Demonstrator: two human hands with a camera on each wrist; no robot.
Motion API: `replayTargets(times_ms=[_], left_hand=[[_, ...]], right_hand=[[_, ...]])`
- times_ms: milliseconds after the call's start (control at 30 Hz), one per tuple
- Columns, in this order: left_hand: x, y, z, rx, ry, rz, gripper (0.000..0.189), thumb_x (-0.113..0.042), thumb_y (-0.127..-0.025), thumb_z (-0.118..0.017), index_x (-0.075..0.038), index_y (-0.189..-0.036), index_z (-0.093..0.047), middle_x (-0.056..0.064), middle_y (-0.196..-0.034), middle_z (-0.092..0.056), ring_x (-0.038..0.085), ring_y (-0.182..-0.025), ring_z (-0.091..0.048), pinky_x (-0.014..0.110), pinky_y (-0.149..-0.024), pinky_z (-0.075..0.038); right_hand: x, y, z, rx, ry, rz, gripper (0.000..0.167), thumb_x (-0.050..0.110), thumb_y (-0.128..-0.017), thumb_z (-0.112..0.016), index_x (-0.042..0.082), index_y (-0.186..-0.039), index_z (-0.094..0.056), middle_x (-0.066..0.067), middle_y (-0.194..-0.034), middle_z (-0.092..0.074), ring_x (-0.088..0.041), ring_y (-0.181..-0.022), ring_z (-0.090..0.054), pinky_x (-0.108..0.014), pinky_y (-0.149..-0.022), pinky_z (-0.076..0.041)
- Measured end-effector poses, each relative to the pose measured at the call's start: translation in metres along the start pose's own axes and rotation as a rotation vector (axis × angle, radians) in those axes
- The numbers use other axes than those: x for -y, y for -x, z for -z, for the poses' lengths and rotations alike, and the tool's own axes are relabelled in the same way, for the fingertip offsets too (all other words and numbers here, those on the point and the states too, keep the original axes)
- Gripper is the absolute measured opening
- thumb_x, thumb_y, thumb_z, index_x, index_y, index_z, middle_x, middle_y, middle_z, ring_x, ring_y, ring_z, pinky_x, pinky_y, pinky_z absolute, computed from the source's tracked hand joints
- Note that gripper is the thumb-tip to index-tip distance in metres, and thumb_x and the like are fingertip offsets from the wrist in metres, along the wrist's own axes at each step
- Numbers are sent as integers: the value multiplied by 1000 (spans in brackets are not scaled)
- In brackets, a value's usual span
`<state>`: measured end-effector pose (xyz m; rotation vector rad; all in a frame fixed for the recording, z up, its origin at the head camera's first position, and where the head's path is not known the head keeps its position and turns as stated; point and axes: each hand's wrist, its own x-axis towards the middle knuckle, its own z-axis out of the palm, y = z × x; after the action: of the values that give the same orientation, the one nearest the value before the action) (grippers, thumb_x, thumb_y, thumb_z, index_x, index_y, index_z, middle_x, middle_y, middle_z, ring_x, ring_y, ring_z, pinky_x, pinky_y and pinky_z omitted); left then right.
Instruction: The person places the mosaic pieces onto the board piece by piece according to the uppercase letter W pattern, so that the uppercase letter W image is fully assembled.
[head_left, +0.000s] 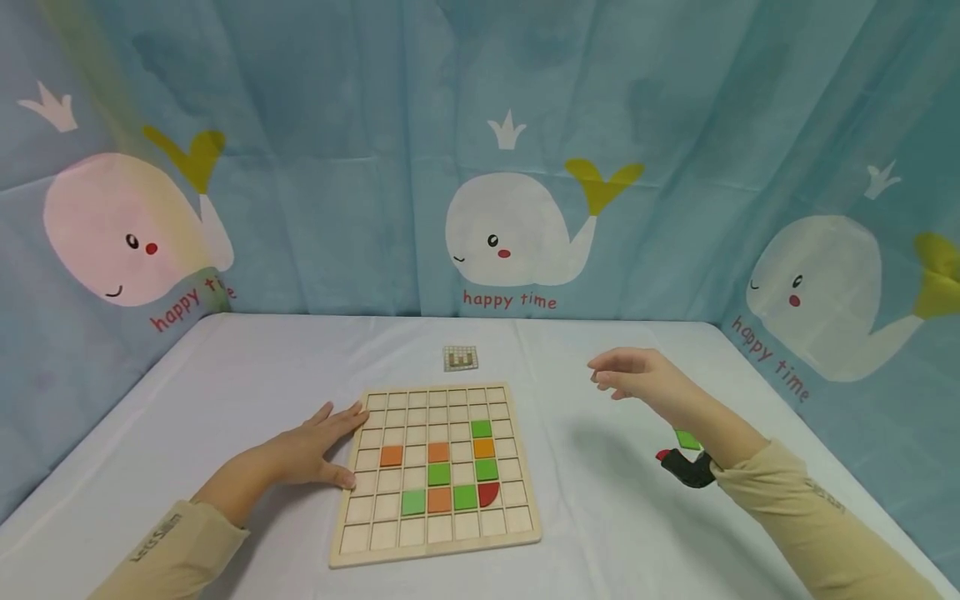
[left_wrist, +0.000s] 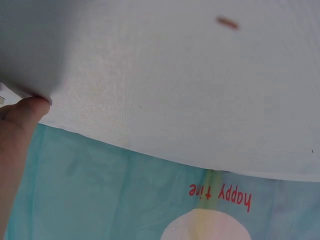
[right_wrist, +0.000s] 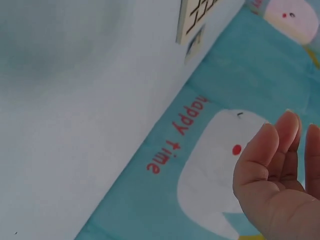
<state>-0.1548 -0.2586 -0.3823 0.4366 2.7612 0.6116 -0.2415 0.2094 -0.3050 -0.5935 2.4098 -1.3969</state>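
Note:
A wooden grid board (head_left: pixel 435 550) lies on the table with several green and orange square tiles and one red rounded piece (head_left: pixel 488 494) in its cells. My left hand (head_left: pixel 318 446) rests at the board's left edge, fingers spread and straight, thumb beside the frame. In the left wrist view only part of that hand (left_wrist: pixel 20 122) shows. My right hand (head_left: pixel 628 372) is raised over the table to the right of the board, its fingers loosely bent with nothing between them. The right wrist view shows the same hand (right_wrist: pixel 280 175) with fingers apart from the thumb.
Behind the board lies a small card (head_left: pixel 461 358) with a grid pattern. Under the right forearm sit a green tile (head_left: pixel 687 439) and a black curved object (head_left: pixel 692 472) with a red end, partly hidden by the sleeve. A blue whale-print curtain (head_left: pixel 345 233) surrounds the white table.

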Motion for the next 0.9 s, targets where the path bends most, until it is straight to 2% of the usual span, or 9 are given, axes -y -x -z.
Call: replayTargets(times_ms=[333,600,800,900], left_hand=[[0,-1,0,-3,-18,-2,104,-53,-71,-77,-3,-150,-32,21,-157,-21,57,-138,-7,77,-97,-19],[-1,-2,1,3,-5,4,105,-54,-71,-78,-3,-151,-31,21,-158,-20,56,-139,-6,77,-97,-19],[-2,-1,2,8,-5,10,104,-51,-71,-78,-3,-150,-32,21,-158,-20,56,-139,-6,77,-97,-19],[-3,0,2,10,-5,11,102,-49,-72,-79,-3,-150,-32,21,-158,-20,56,-139,-5,77,-97,-19]], right_hand=[[-16,12,22,-27,55,-41,39,22,-97,-61,-2,-126,-57,-17,-121,-60,-30,-104,-60,-36,-86,-51],[-30,21,41,17,86,-25,40,20,-98,-59,-6,-128,-54,-16,-116,-62,-27,-102,-59,-36,-85,-51],[-44,27,54,49,101,-89,44,22,-97,-60,-5,-132,-52,-25,-127,-56,-40,-110,-56,-37,-87,-50],[-51,27,61,66,114,-110,46,22,-97,-60,-4,-134,-51,-27,-133,-50,-39,-114,-54,-41,-89,-49]])
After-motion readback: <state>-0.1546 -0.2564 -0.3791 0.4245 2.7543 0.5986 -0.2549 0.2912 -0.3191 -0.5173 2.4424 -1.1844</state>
